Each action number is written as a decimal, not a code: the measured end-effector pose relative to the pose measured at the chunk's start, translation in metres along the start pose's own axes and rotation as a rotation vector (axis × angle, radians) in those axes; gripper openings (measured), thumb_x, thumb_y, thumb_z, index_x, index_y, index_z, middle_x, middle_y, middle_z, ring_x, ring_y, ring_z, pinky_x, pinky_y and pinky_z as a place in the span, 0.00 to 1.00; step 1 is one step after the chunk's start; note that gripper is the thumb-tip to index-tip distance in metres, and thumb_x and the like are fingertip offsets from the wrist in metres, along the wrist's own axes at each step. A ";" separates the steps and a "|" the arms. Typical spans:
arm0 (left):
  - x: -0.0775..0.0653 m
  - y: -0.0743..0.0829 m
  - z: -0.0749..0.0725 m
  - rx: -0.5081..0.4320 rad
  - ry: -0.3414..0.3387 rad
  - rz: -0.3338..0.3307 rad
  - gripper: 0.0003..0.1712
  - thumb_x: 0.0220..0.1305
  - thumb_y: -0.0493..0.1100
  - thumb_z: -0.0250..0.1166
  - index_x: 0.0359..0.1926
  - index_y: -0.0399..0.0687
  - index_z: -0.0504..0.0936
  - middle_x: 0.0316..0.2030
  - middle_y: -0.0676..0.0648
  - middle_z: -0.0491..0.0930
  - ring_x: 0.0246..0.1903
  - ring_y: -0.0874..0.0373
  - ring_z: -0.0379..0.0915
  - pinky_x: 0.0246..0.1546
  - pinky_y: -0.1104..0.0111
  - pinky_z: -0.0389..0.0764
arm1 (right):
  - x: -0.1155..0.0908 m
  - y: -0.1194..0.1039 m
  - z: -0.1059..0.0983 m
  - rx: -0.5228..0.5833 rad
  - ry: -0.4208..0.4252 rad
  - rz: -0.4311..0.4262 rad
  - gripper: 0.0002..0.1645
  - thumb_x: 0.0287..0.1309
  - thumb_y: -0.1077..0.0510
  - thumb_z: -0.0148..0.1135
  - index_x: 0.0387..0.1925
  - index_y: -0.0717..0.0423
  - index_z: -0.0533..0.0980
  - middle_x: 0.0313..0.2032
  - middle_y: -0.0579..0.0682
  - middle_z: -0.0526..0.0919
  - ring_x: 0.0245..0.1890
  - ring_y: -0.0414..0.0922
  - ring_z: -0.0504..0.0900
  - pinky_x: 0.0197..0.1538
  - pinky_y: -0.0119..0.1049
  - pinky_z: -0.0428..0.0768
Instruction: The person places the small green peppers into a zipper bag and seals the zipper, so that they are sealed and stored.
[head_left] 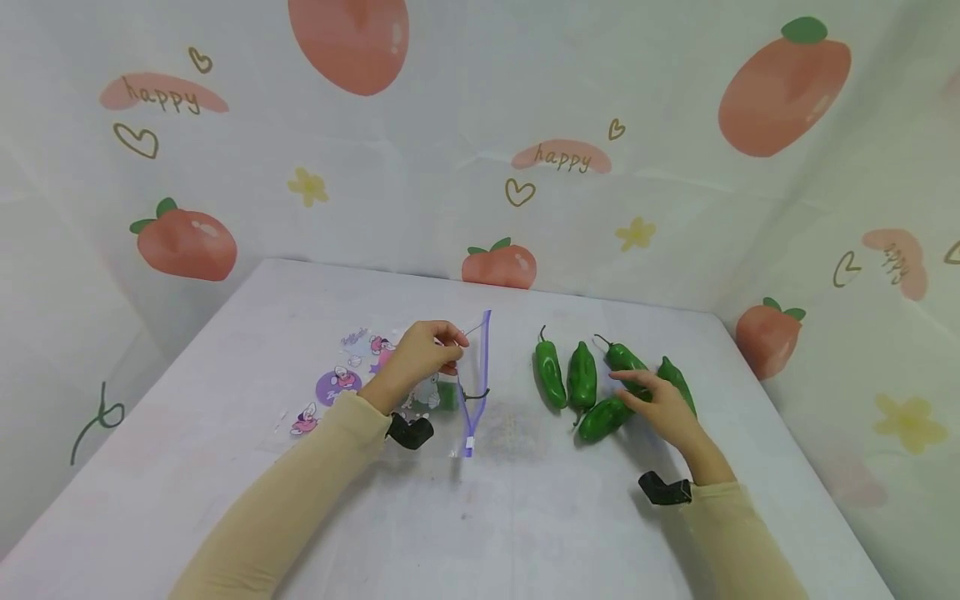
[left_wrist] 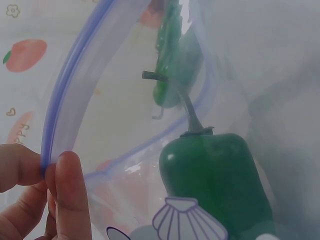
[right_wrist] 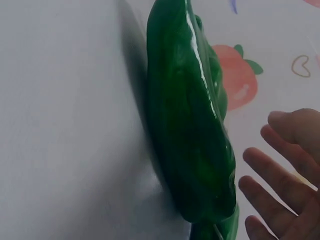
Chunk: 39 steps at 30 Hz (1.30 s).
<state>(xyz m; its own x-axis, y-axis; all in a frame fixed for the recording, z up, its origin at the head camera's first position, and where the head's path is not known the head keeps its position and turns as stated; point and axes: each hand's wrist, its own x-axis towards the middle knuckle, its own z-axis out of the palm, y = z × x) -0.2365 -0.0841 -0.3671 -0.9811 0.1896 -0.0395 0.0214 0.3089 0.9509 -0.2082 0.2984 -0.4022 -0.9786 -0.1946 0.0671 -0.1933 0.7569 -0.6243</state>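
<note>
My left hand [head_left: 420, 354] pinches the top edge of a clear zip bag [head_left: 486, 350] with a purple seal and cartoon prints, holding its mouth apart. Inside the bag lies a green pepper [left_wrist: 215, 175] with its stem toward the opening, seen through the film in the left wrist view. On the right, my right hand [head_left: 663, 408] hovers over a group of green peppers, fingers spread and holding nothing. Closest to it is the front pepper [head_left: 602, 419], lying on its side; the right wrist view shows that hand beside a large glossy pepper [right_wrist: 187, 110].
Two peppers lie toward the middle, one slim [head_left: 551, 375] and one broader [head_left: 582, 375]. Behind the right hand are a pepper with a curved stem [head_left: 626, 358] and another [head_left: 678, 383] at the far right. A printed curtain [head_left: 420, 167] rises behind the white table [head_left: 480, 533].
</note>
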 end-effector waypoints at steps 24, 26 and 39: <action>-0.001 0.000 0.000 0.009 0.004 -0.015 0.07 0.61 0.33 0.60 0.40 0.38 0.81 0.31 0.44 0.73 0.24 0.57 0.75 0.33 0.66 0.86 | -0.027 0.012 -0.008 -0.085 -0.180 -0.066 0.27 0.52 0.50 0.71 0.53 0.54 0.79 0.52 0.55 0.81 0.51 0.54 0.79 0.49 0.47 0.81; -0.001 0.000 0.000 0.009 0.005 -0.018 0.07 0.61 0.34 0.60 0.40 0.39 0.81 0.31 0.44 0.73 0.24 0.57 0.75 0.33 0.66 0.86 | -0.029 0.014 -0.008 -0.082 -0.209 -0.058 0.28 0.51 0.50 0.72 0.54 0.52 0.79 0.53 0.55 0.81 0.49 0.50 0.78 0.47 0.42 0.80; -0.003 0.002 -0.001 0.012 0.003 -0.014 0.07 0.61 0.33 0.59 0.40 0.38 0.81 0.31 0.44 0.74 0.24 0.56 0.75 0.34 0.65 0.86 | -0.036 0.018 -0.008 -0.086 -0.230 -0.101 0.30 0.48 0.52 0.73 0.55 0.51 0.78 0.50 0.51 0.83 0.47 0.34 0.75 0.42 0.31 0.78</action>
<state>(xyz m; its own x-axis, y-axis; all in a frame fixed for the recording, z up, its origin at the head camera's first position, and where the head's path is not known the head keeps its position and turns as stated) -0.2338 -0.0847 -0.3654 -0.9819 0.1825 -0.0516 0.0102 0.3226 0.9465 -0.1767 0.3241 -0.4098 -0.9142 -0.4011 -0.0586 -0.3043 0.7748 -0.5542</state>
